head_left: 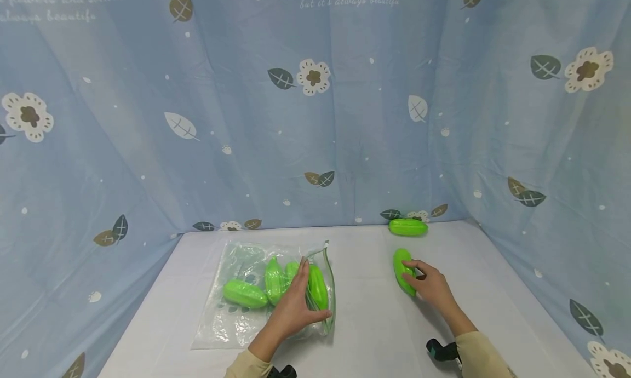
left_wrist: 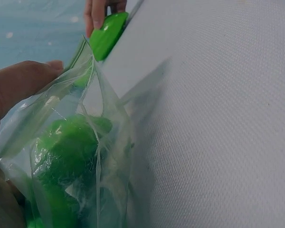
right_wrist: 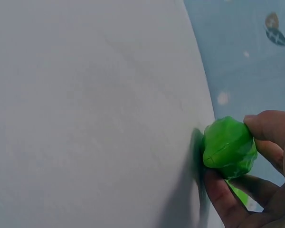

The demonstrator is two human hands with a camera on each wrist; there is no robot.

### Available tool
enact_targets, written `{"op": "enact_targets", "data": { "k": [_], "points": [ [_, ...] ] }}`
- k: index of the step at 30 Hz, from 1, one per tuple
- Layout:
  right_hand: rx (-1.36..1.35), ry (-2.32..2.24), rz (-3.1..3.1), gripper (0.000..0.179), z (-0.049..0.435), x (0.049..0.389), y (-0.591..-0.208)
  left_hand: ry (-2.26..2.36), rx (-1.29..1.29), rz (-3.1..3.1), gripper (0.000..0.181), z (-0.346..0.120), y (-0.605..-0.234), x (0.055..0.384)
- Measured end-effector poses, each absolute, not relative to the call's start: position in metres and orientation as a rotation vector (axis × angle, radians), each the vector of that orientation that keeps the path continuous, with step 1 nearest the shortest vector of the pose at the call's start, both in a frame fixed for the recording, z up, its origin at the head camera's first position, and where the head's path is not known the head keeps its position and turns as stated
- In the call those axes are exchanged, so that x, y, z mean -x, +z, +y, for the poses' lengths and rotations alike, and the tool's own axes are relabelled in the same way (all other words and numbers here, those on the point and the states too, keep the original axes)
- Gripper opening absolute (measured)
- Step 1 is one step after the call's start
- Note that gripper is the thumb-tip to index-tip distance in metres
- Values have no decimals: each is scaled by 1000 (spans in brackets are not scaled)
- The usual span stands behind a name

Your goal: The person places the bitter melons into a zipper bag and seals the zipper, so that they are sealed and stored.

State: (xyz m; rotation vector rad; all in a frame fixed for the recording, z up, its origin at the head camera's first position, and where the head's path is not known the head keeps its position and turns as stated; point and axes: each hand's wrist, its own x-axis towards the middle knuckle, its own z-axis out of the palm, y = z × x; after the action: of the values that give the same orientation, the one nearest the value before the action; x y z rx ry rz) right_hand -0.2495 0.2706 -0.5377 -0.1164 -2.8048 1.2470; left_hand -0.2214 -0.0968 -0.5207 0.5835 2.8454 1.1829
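Note:
A clear zip-top bag (head_left: 212,331) with a green zip edge lies on the left part of the table, with several plump green toy cucumbers (head_left: 245,294) inside. My left hand (head_left: 290,310) is at the bag's mouth, fingers straight and thumb spread wide. In the left wrist view the thumb (left_wrist: 28,83) lies along the zip edge, and the other fingers are mostly hidden. To the right, my right hand (head_left: 436,287) pinches another toy cucumber (head_left: 402,259) between thumb and fingers. Its knobbly end (right_wrist: 225,147) faces the right wrist camera.
One more green toy cucumber (head_left: 408,228) lies at the back edge of the white table (head_left: 365,301), close to the curtain. A blue curtain (head_left: 374,137) with leaves and flowers hangs behind and along both sides. Dark wrist camera mounts (head_left: 441,350) sit by the sleeves.

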Motion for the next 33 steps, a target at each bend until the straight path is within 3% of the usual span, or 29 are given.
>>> {"op": "enact_targets", "data": {
  "k": [33],
  "points": [
    [-74,1440,-2777,34,198,216,-538,1165,-577,2852,129,-97,-519,220]
  ]
}}
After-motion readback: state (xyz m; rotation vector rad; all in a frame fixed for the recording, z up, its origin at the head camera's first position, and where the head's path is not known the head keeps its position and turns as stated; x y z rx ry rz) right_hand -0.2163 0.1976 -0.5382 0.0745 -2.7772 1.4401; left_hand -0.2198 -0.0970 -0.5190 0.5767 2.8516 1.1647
